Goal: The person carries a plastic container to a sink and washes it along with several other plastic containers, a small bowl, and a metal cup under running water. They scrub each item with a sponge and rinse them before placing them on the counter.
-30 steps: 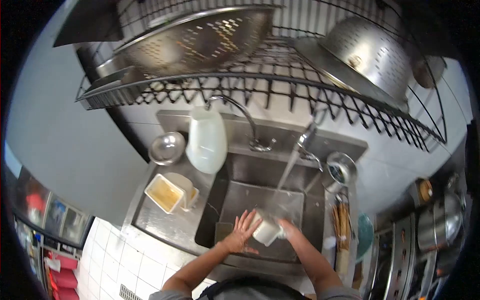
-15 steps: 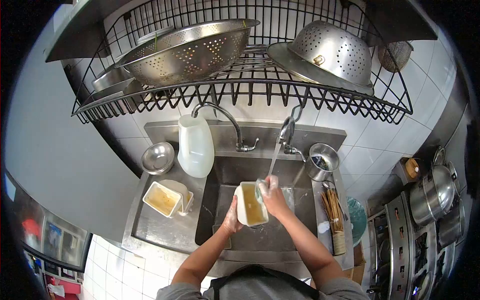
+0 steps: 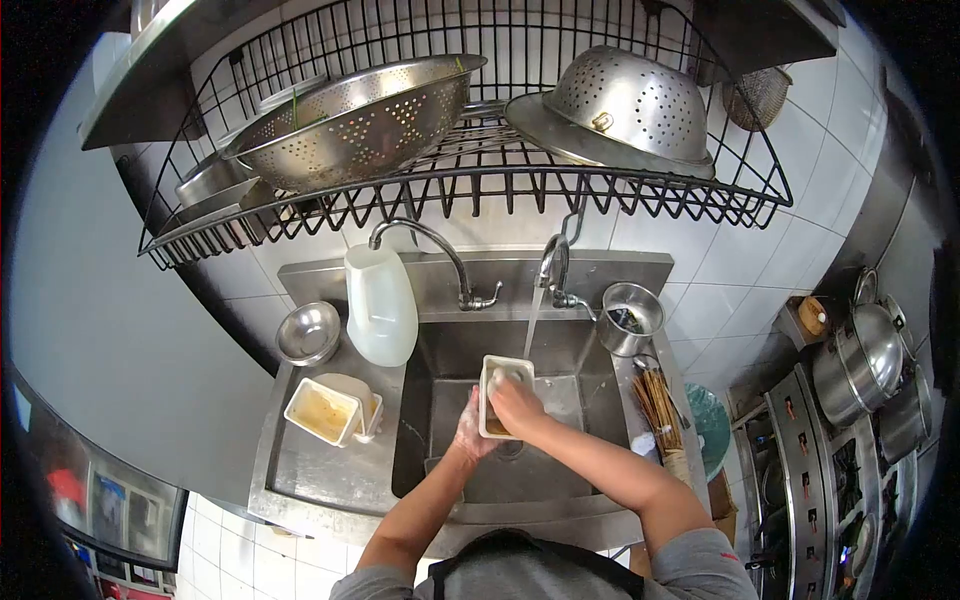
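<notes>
Over the sink (image 3: 470, 480), my left hand (image 3: 472, 430) grips a white rectangular container (image 3: 485, 398) by its left side. Its open top faces me, and yellowish residue shows on the bottom. My right hand (image 3: 516, 405) is down inside the container, fingers closed on a greenish scouring pad that is now mostly hidden by the hand. Suds show on both hands. Behind the container, water runs from the right faucet (image 3: 552, 265) into the sink. On the left counter sits another white container (image 3: 322, 412) with yellow residue, against further white containers.
A metal bowl (image 3: 308, 333) and a translucent jug (image 3: 382, 310) stand at the back left. On the right are a metal pot (image 3: 631, 318) and several wooden sticks (image 3: 657, 405). Overhead, a black wire rack (image 3: 470, 180) holds colanders (image 3: 350, 125). A stove (image 3: 850, 480) stands far right.
My right hand has moved from the container's right rim down into its inside, taking the scouring pad along. The container looks more upright. The whole view has shifted slightly.
</notes>
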Available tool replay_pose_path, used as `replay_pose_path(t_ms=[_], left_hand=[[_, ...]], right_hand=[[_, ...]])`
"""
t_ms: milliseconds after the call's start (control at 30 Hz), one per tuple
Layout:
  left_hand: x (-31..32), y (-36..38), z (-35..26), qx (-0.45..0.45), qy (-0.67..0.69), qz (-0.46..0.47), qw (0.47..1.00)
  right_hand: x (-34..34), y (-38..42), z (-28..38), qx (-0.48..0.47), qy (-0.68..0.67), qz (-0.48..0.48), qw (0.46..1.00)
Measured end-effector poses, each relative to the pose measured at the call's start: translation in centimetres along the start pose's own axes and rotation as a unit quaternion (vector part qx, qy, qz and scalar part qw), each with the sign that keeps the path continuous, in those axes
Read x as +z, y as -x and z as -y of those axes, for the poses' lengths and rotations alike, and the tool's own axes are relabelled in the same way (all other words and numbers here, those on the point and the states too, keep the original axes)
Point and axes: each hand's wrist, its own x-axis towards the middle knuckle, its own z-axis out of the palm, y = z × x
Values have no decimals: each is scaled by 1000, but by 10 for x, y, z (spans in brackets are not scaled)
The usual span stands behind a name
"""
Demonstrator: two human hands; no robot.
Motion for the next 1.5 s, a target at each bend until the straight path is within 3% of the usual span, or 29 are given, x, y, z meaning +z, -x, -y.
replay_pose_path(t_ms=[67, 100, 200, 233, 333, 367, 467, 500, 600, 633, 733, 767, 800, 867, 900, 1000, 1033, 1167, 1267, 1300, 1400, 1433, 1500], left_hand=[[3, 1, 8, -14, 22, 5, 1000], [5, 0, 8, -11, -12, -55, 998], [-5, -7, 1, -13, 13, -40, 999], [-7, -9, -4, 3, 10, -18, 1000], [-42, -32, -22, 6, -34, 9, 999], [-51, -31, -20, 109, -249, 16, 962], [-14, -21, -14, 65, -138, -3, 988], [-4, -15, -13, 3, -30, -9, 999], [17, -11, -9, 17, 13, 40, 999], [18, -11, -11, 20, 7, 35, 999], [7, -9, -23, 38, -38, 28, 998], [-6, -13, -30, 49, -70, 33, 996], [-9, -11, -35, 60, -103, 38, 992], [-11, -11, -39, -3, -31, 38, 999], [-11, -12, -37, -15, -11, 38, 999], [-10, -11, -36, -17, 2, 42, 999], [-7, -11, -37, -2, -2, 38, 999], [-31, -11, -43, 6, 23, 1, 1000], [-75, -20, -45, -24, 95, 96, 991], [-57, -12, -46, -41, 153, 138, 978], [-43, -18, -48, 80, 14, -122, 989], [-7, 2, -42, 195, -100, -173, 960], [3, 7, -44, 267, -227, -239, 906]], right_hand=[[-15, -12, 1, 8, 91, -73, 993], [-13, -14, -3, 10, 79, -104, 991], [2, -12, -7, 40, -19, 16, 999], [-9, -4, -5, -20, -40, 47, 998], [3, -2, -7, -51, -122, 140, 981], [7, 0, -5, -24, -89, 130, 987], [8, 0, 2, 12, 1, -61, 998], [12, -6, -1, 12, 67, -55, 996], [15, -18, 3, 55, 62, -218, 972], [15, -19, 1, 23, 98, -169, 981], [4, -11, 6, -26, -12, 47, 999], [-5, -6, 10, 6, -167, 157, 973], [-4, -1, 10, -24, -211, 154, 965], [0, 11, 11, -87, -292, 150, 941], [-21, 23, 30, -67, -208, 97, 971], [5, 19, 30, 2, -18, 48, 999], [4, 20, 32, 25, -33, 37, 998], [-20, 20, 19, -30, -333, 70, 940], [-26, 26, -1, -13, -496, 99, 862], [-27, 29, -7, 31, -517, 59, 854], [-30, 35, -25, 161, -565, -65, 807], [-26, 31, -35, 166, -552, -132, 806], [-16, 22, -50, 176, -522, -263, 792]])
